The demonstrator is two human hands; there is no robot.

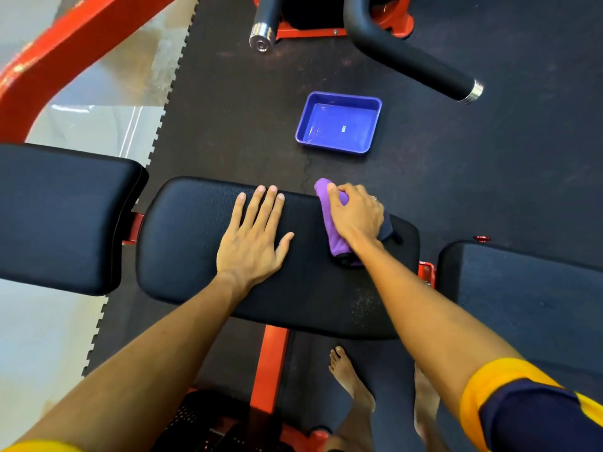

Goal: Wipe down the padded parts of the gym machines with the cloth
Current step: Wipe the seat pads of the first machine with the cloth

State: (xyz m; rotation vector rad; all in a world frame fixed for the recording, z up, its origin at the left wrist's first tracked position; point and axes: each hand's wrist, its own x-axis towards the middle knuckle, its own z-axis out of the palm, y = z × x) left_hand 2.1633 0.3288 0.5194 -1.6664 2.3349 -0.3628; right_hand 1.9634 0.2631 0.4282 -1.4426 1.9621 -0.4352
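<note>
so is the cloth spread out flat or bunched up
Bunched up. The purple cloth is a rolled wad gripped under the right hand on the middle pad, not laid flat.

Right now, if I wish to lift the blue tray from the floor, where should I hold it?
Probably pinch the near long rim of the blue tray, reaching over the seat pad from above: it lies flat and open, with a raised lip all round. It may hold liquid, so keep it level.
</note>
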